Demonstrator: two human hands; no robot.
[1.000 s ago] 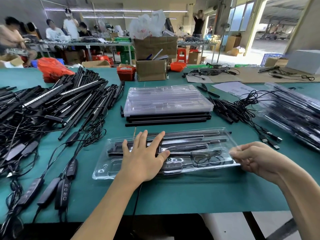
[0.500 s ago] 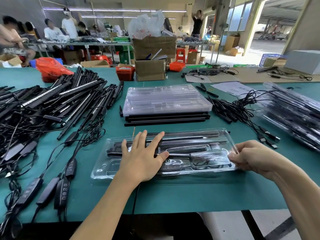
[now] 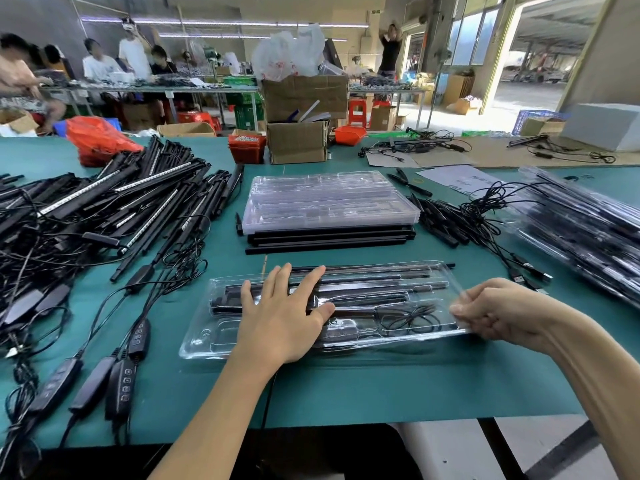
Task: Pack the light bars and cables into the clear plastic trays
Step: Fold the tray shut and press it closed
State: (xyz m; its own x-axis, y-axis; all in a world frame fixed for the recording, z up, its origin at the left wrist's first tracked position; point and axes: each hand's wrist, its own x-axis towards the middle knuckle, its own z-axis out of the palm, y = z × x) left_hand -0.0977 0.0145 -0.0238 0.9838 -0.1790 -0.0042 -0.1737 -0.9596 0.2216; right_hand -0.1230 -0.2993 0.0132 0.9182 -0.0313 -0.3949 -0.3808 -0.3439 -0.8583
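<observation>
We are pressing our left hand flat, fingers straight, on the clear tray lying on the green worktop; our right hand is pinching its right edge. Light bars and a coiled cable are sitting inside the tray.

A filled tray is lying nearest; a tray stack is sitting behind it, loose light bars lying left, packed trays right.
</observation>
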